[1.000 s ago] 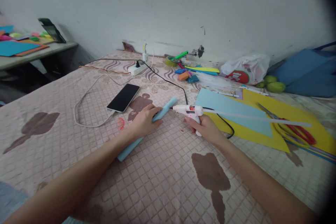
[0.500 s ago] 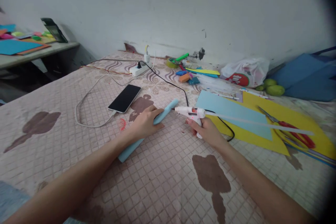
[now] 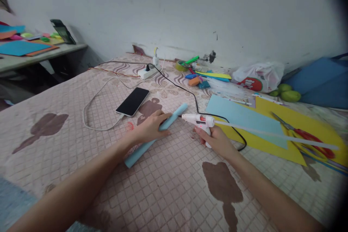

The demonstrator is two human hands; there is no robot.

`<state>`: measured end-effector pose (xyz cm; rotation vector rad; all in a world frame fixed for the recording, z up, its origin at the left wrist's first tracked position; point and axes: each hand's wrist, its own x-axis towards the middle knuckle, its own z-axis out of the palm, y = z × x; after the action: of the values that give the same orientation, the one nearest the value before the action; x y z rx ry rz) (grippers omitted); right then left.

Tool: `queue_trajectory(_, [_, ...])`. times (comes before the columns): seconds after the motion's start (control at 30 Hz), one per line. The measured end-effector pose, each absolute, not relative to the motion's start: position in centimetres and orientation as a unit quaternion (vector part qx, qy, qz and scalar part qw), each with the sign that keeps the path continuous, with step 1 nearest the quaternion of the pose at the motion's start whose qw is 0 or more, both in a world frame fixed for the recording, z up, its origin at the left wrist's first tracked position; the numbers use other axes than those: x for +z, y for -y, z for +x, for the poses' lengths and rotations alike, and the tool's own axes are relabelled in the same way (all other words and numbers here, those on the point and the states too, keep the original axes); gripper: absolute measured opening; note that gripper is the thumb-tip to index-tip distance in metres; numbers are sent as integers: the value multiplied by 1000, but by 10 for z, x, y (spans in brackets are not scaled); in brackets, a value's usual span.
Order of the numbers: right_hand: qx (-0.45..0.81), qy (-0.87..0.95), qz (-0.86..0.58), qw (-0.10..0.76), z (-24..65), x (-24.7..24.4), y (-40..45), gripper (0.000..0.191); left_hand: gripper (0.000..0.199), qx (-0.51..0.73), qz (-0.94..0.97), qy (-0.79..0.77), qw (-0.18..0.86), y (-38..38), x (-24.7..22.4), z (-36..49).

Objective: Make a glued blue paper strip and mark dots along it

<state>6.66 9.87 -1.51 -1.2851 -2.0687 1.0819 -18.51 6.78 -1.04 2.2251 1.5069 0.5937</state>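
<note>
My left hand [image 3: 153, 127] grips a rolled tube of light blue paper [image 3: 141, 152] that lies slantwise on the patterned cloth [image 3: 174, 188]. In my right hand [image 3: 214, 137] is a white glue gun [image 3: 199, 119], its nozzle pointing left at the tube's upper part. Whether the tip touches the paper is hard to tell. A long clear glue stick [image 3: 272, 134] juts from the gun's back, over the paper sheets. The gun's black cord [image 3: 176, 85] runs back to a white power strip [image 3: 146, 73].
A phone [image 3: 132, 101] on a white cable lies left of the tube. To the right are a light blue sheet [image 3: 244, 116], yellow sheets [image 3: 323, 127] and red-handled scissors [image 3: 312, 139]. Clay blocks [image 3: 194, 81], tape [image 3: 181, 66] and a plastic bag [image 3: 261, 76] lie along the wall.
The view has shifted slightly, so everything sits a little further right. Both hands keep their holds, and the glue gun's nozzle stays beside the paper tube.
</note>
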Motion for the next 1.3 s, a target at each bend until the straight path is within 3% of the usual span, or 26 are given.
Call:
queue_trajectory(0.2, [392,747,-481,236,69,-17,-100,35,63,214,775,-554,218,-66,-12,-196])
queue_trajectory(0.5, [380,757,-481,226,67,-13,-98,35,53,183,777,-565,207,-62,0,-199])
queue_trajectory(0.7, [394,759,-467,224,64,-10,-94,34,35,179,768,-578,210,-64,5,-206])
queue_trajectory(0.9, [407,758,-456,227,66,-12,-89,30,32,164,754,-590,237,-63,5,-208])
queue_trajectory(1.3, [404,769,-447,215,68,-15,-82,33,49,75,771,-566,280,-55,16,-204])
